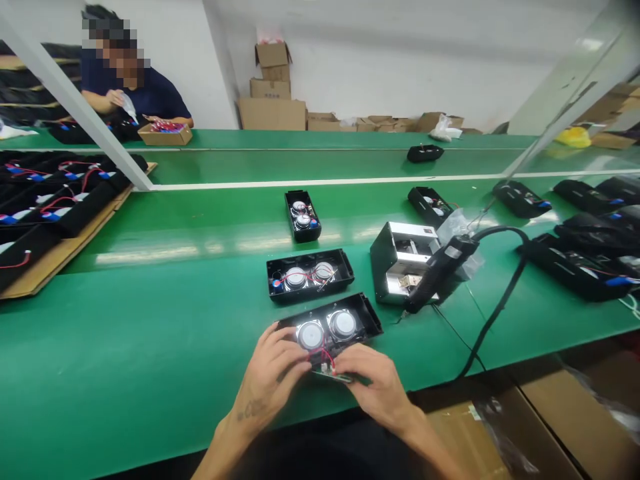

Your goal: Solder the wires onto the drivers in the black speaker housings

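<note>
A black speaker housing (367, 313) lies at a slant before me, with two round silver speakers (343, 325) set inside. At its near edge a small green circuit board (333, 375) is tilted, with red wires (327, 353) running to white connectors (325, 367). My left hand (275, 367) is closed at the board's left end, its fingers over the housing. My right hand (373, 377) pinches at the board's right end, on the white plug of a red wire. The exact fingertip contact is partly hidden. Just behind lies another housing (310, 293) with two speakers and red wires.
Right of the housings stands a metal-cased device (385, 267), with a black electric screwdriver (440, 273) hanging before it on a cable. More housings (303, 217) lie on the green bench (150, 353). Filled cardboard trays (30, 287) are at left. Across the bench a person (145, 100) works.
</note>
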{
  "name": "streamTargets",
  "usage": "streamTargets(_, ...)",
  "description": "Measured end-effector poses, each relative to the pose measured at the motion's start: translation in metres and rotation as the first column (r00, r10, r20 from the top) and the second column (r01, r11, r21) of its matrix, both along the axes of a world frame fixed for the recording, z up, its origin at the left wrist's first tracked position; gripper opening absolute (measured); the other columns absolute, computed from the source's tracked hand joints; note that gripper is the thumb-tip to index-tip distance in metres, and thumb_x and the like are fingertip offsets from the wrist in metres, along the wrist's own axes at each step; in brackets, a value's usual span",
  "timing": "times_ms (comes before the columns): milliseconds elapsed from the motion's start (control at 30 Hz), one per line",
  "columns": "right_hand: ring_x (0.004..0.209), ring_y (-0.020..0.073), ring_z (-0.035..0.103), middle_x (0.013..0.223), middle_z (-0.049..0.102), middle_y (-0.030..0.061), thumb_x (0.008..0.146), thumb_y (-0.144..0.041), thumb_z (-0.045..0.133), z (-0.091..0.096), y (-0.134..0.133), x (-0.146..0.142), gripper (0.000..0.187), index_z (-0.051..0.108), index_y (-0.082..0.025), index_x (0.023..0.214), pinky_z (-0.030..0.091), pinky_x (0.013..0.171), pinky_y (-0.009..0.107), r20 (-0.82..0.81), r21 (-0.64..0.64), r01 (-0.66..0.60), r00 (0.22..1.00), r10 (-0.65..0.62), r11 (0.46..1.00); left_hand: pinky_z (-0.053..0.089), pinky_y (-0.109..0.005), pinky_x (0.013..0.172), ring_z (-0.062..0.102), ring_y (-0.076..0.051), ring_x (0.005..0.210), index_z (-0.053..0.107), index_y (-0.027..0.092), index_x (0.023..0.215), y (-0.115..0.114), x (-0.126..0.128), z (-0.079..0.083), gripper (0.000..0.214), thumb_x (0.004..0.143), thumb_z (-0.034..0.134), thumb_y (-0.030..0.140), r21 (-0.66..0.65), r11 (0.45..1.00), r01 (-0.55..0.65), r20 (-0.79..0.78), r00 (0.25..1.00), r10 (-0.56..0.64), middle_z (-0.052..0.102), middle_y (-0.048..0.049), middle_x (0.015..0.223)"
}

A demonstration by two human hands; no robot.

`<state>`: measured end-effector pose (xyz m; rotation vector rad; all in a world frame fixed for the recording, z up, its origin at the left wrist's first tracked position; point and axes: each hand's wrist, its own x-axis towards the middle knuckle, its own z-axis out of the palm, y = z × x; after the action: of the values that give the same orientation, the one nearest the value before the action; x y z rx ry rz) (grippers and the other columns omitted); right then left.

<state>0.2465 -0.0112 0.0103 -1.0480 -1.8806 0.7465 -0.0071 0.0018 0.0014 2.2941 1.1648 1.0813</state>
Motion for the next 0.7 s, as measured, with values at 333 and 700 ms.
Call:
streamTargets(333, 0.073, 0.0168, 0.073, 0.087, 0.077, 0.0025, 0.092, -0.026, 0.073, 0.021, 0.035, -0.026, 0.011, 0.074, -0.022, 0.102, 0.062, 0.066, 0.028, -0.212, -0.198, 0.171, 0.954, -0.213, 0.965, 0.052, -0.051, 0.114, 0.069, -0.023, 0.121, 0.059, 0.024, 0.122, -0.005, 0.014, -0.017, 0.020, 0.103, 0.053, 0.026, -0.144, 0.953, -0.268, 0.141, 0.947, 0.287, 0.078, -0.0006, 0.092)
streamTargets(700, 0.080, 0.0185, 0.067, 0.089, 0.074, 0.0040, 0.089, 0.003, 0.050, 0.044, 0.050, -0.006, 0.035, 0.071, -0.021, 0.104, 0.046, 0.069, 0.031, 0.756, -0.070, -0.392, 0.579, 0.306, 0.917, 0.030, -0.075, 0.122, 0.021, -0.045, 0.158, 0.067, 0.022, 0.116, -0.003, 0.019, -0.005, 0.036, 0.082, 0.081, 0.023, 0.020, 0.993, -0.119, -0.251, 0.960, 0.120, 0.040, -0.0175, 0.161)
